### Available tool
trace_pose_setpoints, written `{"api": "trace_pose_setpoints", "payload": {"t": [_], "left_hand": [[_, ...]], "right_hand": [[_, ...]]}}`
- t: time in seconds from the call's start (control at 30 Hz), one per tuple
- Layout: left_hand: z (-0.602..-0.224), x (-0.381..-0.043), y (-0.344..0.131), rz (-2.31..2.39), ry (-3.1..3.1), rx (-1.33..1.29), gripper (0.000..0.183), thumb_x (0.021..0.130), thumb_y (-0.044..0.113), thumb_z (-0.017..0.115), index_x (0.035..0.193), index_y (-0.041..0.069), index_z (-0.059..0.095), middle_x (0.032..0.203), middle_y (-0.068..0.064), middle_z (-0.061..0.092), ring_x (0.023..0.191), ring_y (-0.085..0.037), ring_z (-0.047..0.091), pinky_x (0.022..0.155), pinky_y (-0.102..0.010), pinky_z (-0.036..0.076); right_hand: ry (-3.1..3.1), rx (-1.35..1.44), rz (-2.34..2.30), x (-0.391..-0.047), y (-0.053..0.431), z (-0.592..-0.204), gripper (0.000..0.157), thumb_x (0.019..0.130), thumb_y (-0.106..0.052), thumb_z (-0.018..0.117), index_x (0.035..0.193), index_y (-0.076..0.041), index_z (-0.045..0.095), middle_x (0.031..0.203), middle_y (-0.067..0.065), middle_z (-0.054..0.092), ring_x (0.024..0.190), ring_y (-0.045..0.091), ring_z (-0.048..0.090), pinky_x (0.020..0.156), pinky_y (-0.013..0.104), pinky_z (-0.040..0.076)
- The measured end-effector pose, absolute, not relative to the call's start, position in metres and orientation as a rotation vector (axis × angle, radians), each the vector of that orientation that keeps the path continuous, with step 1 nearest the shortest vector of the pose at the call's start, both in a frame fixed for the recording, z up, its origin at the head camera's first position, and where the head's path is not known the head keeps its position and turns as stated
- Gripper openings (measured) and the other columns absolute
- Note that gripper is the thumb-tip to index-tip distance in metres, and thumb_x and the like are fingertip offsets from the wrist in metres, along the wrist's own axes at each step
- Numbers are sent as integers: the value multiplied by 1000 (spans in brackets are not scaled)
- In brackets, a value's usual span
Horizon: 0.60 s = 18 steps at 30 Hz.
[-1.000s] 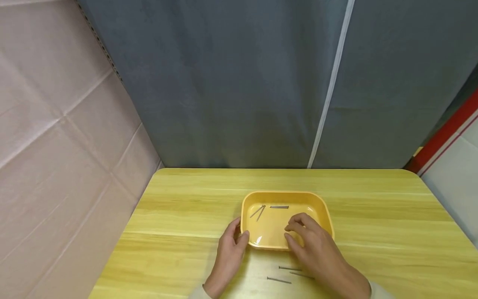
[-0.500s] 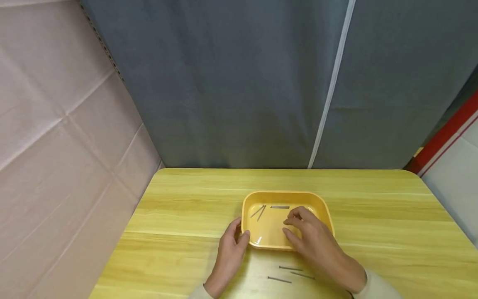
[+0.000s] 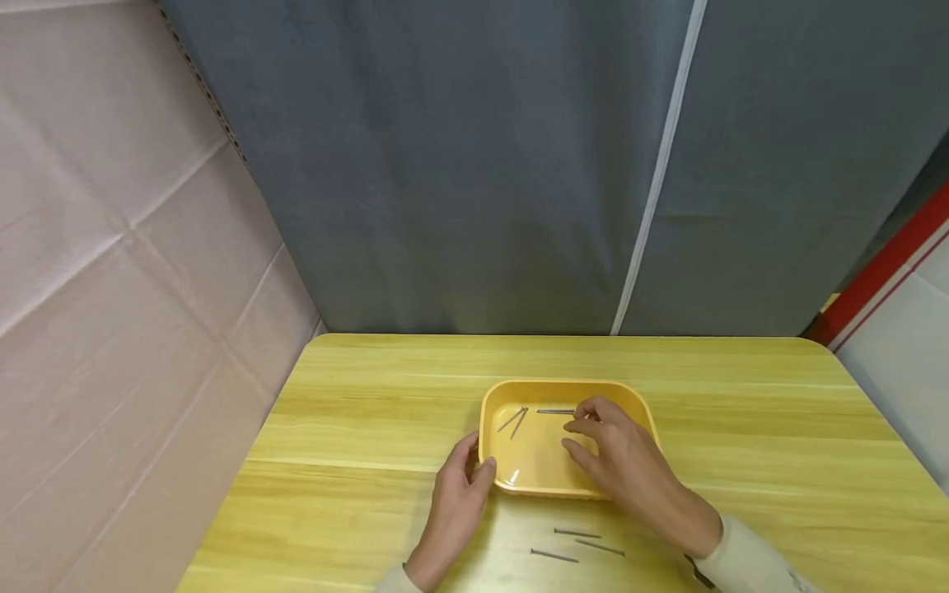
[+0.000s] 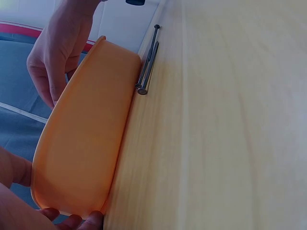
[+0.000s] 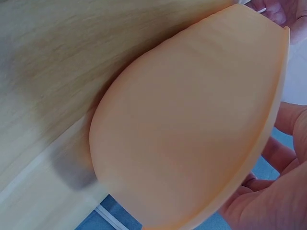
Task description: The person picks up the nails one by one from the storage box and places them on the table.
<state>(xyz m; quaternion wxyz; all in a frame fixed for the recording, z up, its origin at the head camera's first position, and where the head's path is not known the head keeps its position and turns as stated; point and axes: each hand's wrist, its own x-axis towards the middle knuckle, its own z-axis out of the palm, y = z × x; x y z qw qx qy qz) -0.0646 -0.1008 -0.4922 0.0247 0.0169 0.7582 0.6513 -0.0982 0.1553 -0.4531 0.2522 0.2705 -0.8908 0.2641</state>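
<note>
A yellow plastic tray [image 3: 539, 473] sits on the table, with several nails inside. Two nails [image 3: 517, 422] meet at their heads on the tray's left side, and more nail metal [image 3: 554, 411] shows near its back wall. My left hand [image 3: 455, 498] grips the tray's left end, thumb at the rim and fingertips [image 4: 91, 220] against the outer wall. Over the right half of the tray hovers my right hand [image 3: 626, 461], fingers loosely bent, thumb apart from the forefinger, nothing visible between them. Three nails [image 3: 554, 556] lie on the table in front of the tray.
The wood-grain table [image 3: 356, 412] ends at a grey curtain [image 3: 460, 206] along its back edge. A pale panel [image 3: 133, 329] stands at the left, and a red-edged white panel [image 3: 912, 288] at the right.
My right hand has shifted slightly toward the back of the tray, with more of its sleeve showing. The left hand, the tray and the nails stay in place.
</note>
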Motion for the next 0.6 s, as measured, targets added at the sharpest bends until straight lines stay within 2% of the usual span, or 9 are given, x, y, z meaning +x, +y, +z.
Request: {"api": "trace_pose_setpoints", "payload": {"t": [0.3,0.6], "left_hand": [[-493,-64,-100,2011,2351,63,53,112,11,61,159,-7,47,149,-25,62,127,-34,69,100,-27,61],[-492,-63,-99,2008,2356,52,53,111,12,62,159,-5,48,148,-23,63,125,-31,69,100,-26,60]], "right_hand": [[-2504,713,699,-100,155,-449,22,80,-5,99,98,-6,86,106,4,68,85,14,64,65,28,58],[-2535,733,676,-104,154,-447,20,82,-5,97,98,-4,86,106,6,69,85,15,65,68,30,59]]}}
